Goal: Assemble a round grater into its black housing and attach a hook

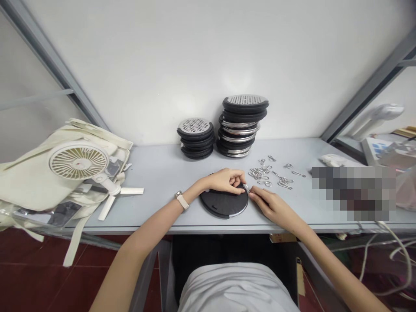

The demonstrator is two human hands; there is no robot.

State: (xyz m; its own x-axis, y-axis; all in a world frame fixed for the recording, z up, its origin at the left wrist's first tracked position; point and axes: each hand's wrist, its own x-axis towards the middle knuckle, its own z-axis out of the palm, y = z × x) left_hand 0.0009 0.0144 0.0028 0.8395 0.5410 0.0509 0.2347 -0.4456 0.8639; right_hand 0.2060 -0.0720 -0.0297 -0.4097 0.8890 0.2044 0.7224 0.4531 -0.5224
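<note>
A flat black round disc (224,204) with a metallic rim showing at its lower right lies on the table in front of me. Across its top edge rests my left hand (225,180), its fingers curled in at the disc's right rim. At that rim my right hand (267,203) pinches a small silver metal clip (246,188) between thumb and fingers. The clip touches or nearly touches the disc's edge; the exact contact is hidden by the fingertips. Just beyond my right hand, several loose metal clips (260,173) are scattered.
Behind stand a short stack (196,141) and a taller stack (242,125) of black round pieces with perforated metal tops. A white fan (79,163) lies on a cream bag (32,169) at left. A blurred patch (354,190), a box and white cables (403,255) are at right.
</note>
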